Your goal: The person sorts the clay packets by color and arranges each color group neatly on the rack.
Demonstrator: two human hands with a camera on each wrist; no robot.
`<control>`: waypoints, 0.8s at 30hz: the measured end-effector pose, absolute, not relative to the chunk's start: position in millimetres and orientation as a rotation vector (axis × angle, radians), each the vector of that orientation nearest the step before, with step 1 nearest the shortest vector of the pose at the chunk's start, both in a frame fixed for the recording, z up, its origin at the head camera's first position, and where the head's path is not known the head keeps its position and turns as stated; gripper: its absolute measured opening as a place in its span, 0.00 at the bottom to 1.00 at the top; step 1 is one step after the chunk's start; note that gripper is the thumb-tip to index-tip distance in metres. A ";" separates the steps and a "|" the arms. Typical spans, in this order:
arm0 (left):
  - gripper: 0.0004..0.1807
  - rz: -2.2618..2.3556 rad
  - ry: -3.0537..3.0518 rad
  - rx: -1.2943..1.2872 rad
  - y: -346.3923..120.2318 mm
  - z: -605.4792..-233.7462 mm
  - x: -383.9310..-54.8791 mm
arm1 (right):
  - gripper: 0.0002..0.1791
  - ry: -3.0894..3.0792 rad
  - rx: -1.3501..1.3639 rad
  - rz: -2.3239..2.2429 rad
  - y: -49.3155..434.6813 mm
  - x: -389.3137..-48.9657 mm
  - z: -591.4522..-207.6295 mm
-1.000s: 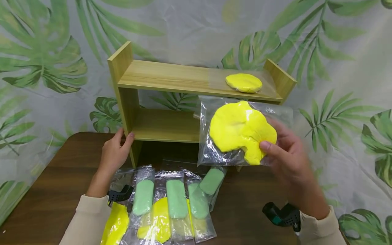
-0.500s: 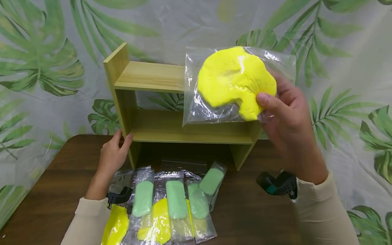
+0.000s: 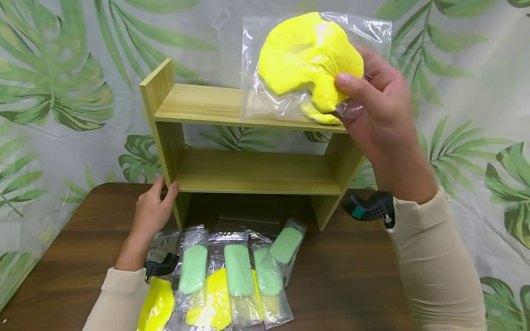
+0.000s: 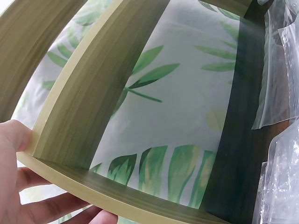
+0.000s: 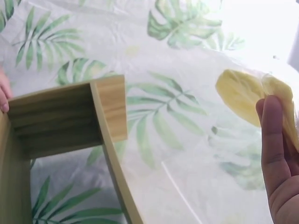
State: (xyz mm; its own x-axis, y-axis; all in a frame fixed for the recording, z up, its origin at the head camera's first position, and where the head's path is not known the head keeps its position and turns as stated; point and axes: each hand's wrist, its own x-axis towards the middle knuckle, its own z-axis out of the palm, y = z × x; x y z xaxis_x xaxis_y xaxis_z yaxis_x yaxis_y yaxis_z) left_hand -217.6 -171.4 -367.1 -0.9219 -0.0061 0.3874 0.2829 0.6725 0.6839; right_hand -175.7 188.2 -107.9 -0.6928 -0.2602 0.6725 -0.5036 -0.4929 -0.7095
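My right hand (image 3: 385,101) pinches a clear plastic bag holding a flat, irregular lump of yellow clay-like material (image 3: 306,57), raised in front of the top board. In the right wrist view that yellow lump (image 5: 240,95) shows at the fingertips, off to the side of the shelf. With thumb on the front edge and fingers behind the side panel, my left hand (image 3: 153,204) grips the two-tier wooden shelf (image 3: 256,184); the left wrist view shows those fingers wrapping the panel (image 4: 84,191). Another yellow lump (image 3: 323,118) lies on the top board, mostly hidden by the raised bag.
On the dark wooden table (image 3: 343,276), several bagged green slabs (image 3: 239,271) lie in front of the shelf, over bagged yellow pieces (image 3: 217,299). One yellow piece (image 3: 157,303) lies by my left sleeve. A leaf-print cloth (image 3: 455,138) hangs behind.
My right hand has lifted the bagged yellow lump from in front of the lower tier to above the top board. My left hand keeps its place on the side panel.
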 end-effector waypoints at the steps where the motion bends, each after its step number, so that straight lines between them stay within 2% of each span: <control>1: 0.21 -1.119 -2.533 -0.217 -171.5 -367.1 -217.7 | 0.19 -1.497 1.144 2.330 188.6 -178.9 -107.6; 15: 0.21 -1.147 -2.534 -0.222 -171.8 -368.0 -215.6 | 0.19 -1.711 0.970 2.265 190.5 -227.6 -106.0; 24: 0.20 -1.142 -2.514 -0.211 -173.2 -368.2 -214.6 | 0.22 -1.986 0.812 2.191 194.5 -243.9 -105.9</control>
State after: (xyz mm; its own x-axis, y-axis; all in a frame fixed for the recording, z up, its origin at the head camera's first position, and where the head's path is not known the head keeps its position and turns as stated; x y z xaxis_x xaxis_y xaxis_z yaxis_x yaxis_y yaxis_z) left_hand -214.6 -173.2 -368.2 -0.9205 -0.0165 0.3905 0.2832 0.6603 0.6955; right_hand -243.9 194.5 -105.9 -0.8572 -0.2890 0.4262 -0.3960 -0.1592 -0.9044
